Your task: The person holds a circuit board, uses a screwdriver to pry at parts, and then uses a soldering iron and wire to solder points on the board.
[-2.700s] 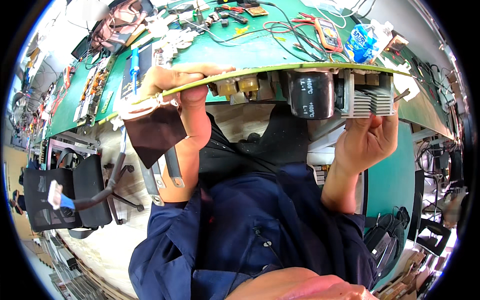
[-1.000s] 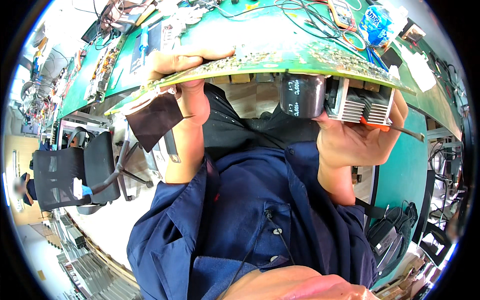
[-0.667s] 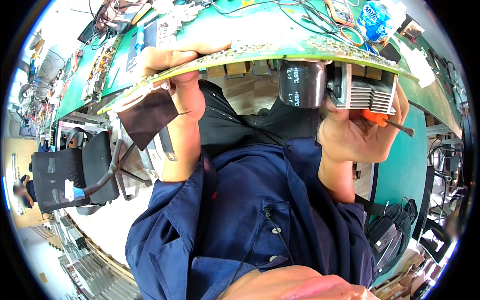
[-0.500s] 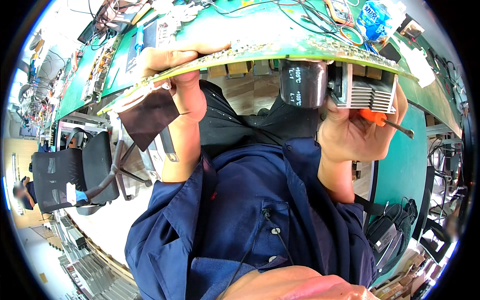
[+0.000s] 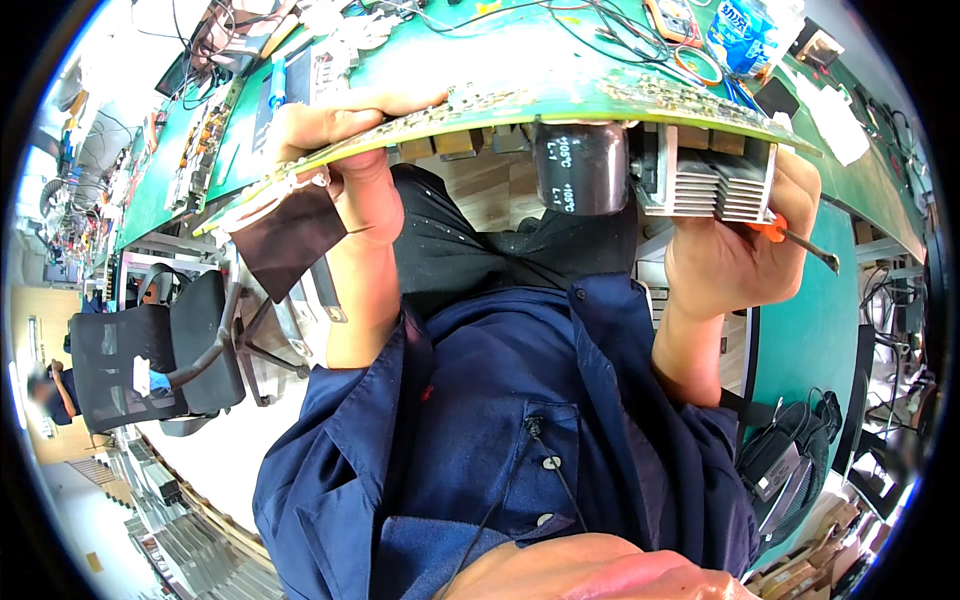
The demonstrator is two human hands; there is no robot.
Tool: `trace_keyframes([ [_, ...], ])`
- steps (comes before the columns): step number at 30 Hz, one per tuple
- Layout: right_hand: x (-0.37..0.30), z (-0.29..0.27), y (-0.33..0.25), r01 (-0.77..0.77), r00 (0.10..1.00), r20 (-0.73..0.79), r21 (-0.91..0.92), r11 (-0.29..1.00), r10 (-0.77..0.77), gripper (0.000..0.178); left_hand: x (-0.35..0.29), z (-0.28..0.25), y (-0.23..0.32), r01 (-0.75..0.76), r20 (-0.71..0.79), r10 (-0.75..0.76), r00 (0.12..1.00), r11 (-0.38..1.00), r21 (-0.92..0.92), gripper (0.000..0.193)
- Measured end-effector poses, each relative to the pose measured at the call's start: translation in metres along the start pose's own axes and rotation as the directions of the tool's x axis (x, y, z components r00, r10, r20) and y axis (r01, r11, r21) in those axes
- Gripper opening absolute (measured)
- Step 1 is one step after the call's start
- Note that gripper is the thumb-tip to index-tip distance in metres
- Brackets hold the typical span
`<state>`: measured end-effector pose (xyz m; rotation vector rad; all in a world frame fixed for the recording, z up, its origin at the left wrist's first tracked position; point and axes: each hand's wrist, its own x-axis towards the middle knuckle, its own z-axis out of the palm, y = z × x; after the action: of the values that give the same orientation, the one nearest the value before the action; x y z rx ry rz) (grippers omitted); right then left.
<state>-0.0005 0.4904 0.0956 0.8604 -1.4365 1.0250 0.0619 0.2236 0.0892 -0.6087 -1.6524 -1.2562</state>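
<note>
— One green surface (image 5: 430, 50); where's the circuit board (image 5: 560, 108)?
— Raised between both hands, nearly edge-on, tall parts downward.
— Grips?
— Left hand (image 5: 368, 195) pinches its left end; right hand (image 5: 740, 255) sits beneath the finned heat sink (image 5: 715, 185), near the black capacitor (image 5: 582, 170), presumably propping that end.
— Orange-handled screwdriver (image 5: 769, 229)?
— Tucked in the right grip, blade outward, likely to clear the parts.

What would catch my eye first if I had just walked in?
Probably the big green board across the upper middle, gripped near its left end by the left hand. Under it hang a fat black cylinder and, just right of that, a silver finned block. An orange-handled tool pokes out of the right hand, below the block.
</note>
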Motion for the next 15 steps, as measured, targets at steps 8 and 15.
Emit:
trace_keyframes([
  [8, -0.016, -0.01, -0.011, -0.203, 0.977, -0.045, 0.136, 0.97, 0.211, 0.068, 0.0, 0.004, 0.004, -0.026, 0.073, 0.028, 0.997, 0.999, -0.025, 0.044],
  [15, -0.022, -0.036, -0.031, -0.081, 0.995, -0.061, -0.026, 0.996, 0.08, 0.07, 0.017, 0.028, 0.021, -0.025, 0.201, 0.005, 0.98, 0.995, 0.095, 0.035],
])
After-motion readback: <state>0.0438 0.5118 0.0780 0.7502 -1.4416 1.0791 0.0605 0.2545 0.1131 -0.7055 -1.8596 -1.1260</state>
